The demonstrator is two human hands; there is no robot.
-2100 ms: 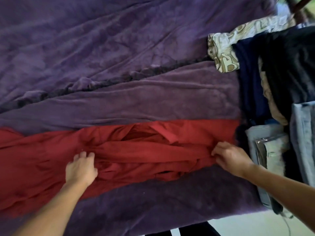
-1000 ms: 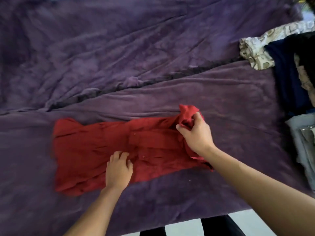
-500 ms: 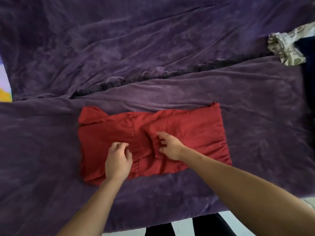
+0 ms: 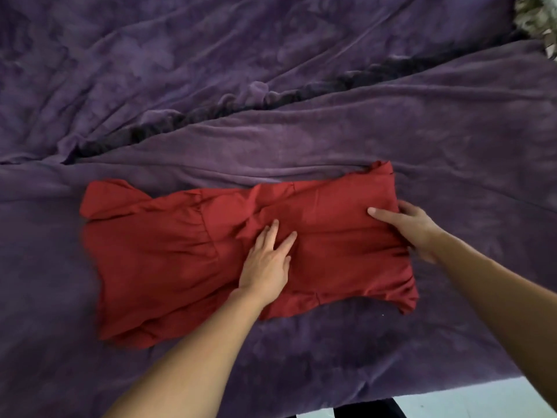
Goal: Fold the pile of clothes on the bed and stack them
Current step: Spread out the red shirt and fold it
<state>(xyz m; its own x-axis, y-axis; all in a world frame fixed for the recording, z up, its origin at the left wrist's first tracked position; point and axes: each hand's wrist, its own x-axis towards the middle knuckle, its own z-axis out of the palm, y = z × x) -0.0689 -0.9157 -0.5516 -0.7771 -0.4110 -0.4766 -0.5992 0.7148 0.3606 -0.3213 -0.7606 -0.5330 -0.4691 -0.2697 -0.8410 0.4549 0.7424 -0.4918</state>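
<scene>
A red garment (image 4: 168, 254) lies folded into a long strip across the purple blanket (image 4: 271, 70) near the bed's front edge. My left hand (image 4: 266, 260) presses flat on the garment's middle, fingers straight and pointing away from me. My right hand (image 4: 413, 227) is at the garment's right end, with the thumb lying on top of the cloth and the fingers curled round the edge. The garment's left end is wrinkled, with a flap sticking out at its far corner.
A patterned beige cloth (image 4: 539, 22) shows at the top right corner. A dark fold in the blanket (image 4: 241, 107) runs diagonally behind the garment. The bed's front edge and pale floor (image 4: 452, 396) are at the bottom right.
My right hand laid the right end over, then slid from the garment's middle to its right edge. My left hand flattened onto the middle. The clothes pile on the right left the view.
</scene>
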